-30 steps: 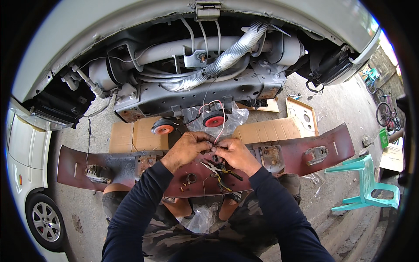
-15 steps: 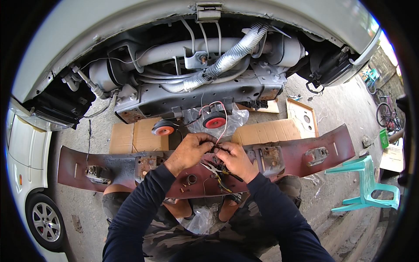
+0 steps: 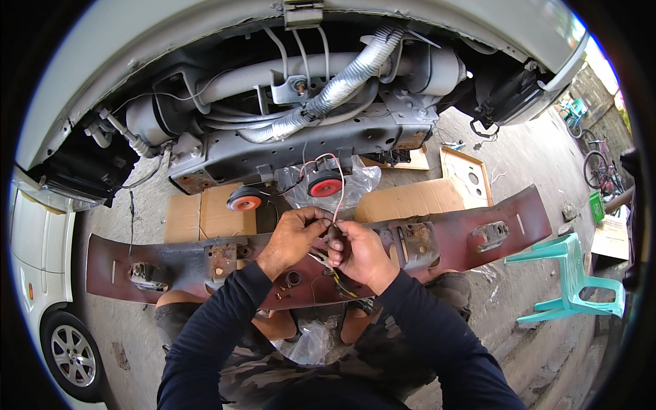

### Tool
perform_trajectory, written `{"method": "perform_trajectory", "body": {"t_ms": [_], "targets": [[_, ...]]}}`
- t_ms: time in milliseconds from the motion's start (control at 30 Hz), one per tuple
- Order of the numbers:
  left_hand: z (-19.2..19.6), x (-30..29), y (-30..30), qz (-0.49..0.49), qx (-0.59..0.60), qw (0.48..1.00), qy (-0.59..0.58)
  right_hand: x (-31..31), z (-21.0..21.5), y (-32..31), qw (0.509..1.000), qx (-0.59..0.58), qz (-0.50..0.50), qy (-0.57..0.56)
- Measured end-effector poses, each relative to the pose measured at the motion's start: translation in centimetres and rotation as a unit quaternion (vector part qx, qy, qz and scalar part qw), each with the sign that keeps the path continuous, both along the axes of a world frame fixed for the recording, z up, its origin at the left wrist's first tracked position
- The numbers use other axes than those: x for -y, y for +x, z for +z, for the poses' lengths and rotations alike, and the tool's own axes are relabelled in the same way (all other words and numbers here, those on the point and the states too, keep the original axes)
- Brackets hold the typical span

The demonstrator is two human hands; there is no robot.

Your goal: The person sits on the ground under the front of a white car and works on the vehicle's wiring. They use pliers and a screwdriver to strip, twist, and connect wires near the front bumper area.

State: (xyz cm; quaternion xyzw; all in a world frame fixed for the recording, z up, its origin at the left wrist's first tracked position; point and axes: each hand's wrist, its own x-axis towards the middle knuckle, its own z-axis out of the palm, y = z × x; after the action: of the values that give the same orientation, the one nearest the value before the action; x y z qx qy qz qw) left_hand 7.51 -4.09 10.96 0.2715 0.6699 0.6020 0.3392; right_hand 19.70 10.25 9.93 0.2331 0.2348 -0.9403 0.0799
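Note:
My left hand (image 3: pixel 298 234) and my right hand (image 3: pixel 362 250) meet over a dark red bumper (image 3: pixel 444 263) lying across in front of my knees. Both pinch the lower end of a thin pink-and-white wire (image 3: pixel 341 184); the exact end between the fingertips is hidden. From there the wire loops up to a round horn with a red centre (image 3: pixel 325 188). Left of it sits a second horn with an orange centre (image 3: pixel 244 199). Beneath my right hand, pliers with yellow-and-black handles (image 3: pixel 339 284) rest on the bumper, partly covered. Small brass-coloured bits (image 3: pixel 282 294) lie nearby.
Ahead is the opened end of a vehicle, with a grey crossmember (image 3: pixel 273 147) and a ribbed silver hose (image 3: pixel 352 72). Cardboard (image 3: pixel 410 203) and clear plastic (image 3: pixel 362 179) lie on the ground. A turquoise chair (image 3: pixel 574 280) stands at right, a parked white car (image 3: pixel 41 253) at left.
My right hand has turned, its fingers curling in more and now covering more of the pliers. My left hand keeps its pinch. The whole view has shifted slightly.

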Motion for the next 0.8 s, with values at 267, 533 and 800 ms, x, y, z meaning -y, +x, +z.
{"method": "perform_trajectory", "body": {"t_ms": [267,533,800], "targets": [[-0.1,0.1,-0.1,0.025,0.004,1.0,-0.003,-0.4,2.0,1.5,0.398,-0.15,-0.063,0.903],[-0.6,0.1,-0.3,0.015,0.108,0.992,0.059,-0.1,1.5,0.6,0.364,-0.178,-0.065,0.912],[-0.5,-0.2,0.6,0.01,0.131,0.989,0.072,0.4,0.4,0.1,0.862,-0.077,-0.078,0.496]]}}
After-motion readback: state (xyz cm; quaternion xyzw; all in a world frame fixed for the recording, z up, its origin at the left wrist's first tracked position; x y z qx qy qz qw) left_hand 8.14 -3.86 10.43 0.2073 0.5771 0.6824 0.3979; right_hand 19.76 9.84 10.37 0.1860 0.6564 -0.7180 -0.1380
